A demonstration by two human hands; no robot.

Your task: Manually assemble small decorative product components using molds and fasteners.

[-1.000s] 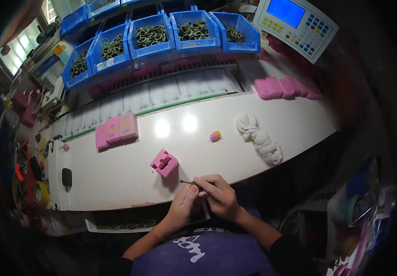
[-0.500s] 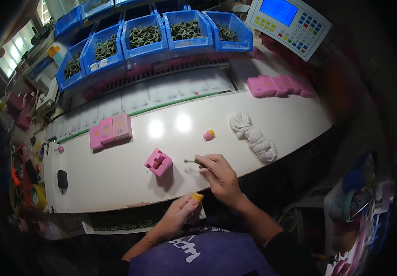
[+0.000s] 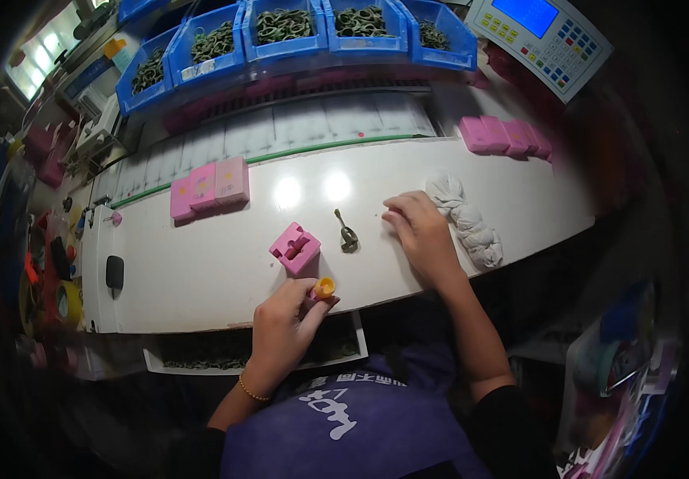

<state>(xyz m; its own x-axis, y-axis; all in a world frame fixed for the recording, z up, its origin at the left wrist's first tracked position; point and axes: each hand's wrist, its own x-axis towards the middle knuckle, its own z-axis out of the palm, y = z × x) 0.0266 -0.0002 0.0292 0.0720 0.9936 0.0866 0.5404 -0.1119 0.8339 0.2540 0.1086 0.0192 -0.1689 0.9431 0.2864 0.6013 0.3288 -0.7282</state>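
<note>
My left hand [image 3: 284, 315] is closed round a small pink and yellow piece [image 3: 325, 288], its round yellow end facing up. Just beyond it a pink block mould [image 3: 295, 248] with a carved hollow stands on the white worktable [image 3: 201, 279]. Right of the mould lies a dark green ring-like piece with a thin stem [image 3: 348, 237], touched by neither hand. Resting on the table further right, my right hand [image 3: 420, 231] has its fingers bent and drawn together. Whatever may be under those fingertips is hidden.
A twisted white cloth [image 3: 465, 221] lies beside my right hand. Pink blocks stand in a left row [image 3: 205, 188] and a right row [image 3: 504, 136]. Blue bins [image 3: 284, 48] of green pieces line the back, near a keypad device [image 3: 540, 40]. An open drawer [image 3: 256, 366] juts out in front.
My right hand has let go of the green piece, now on the table, and moved right. My left hand has come forward to the mould. The small pink and yellow piece on the table is out of sight.
</note>
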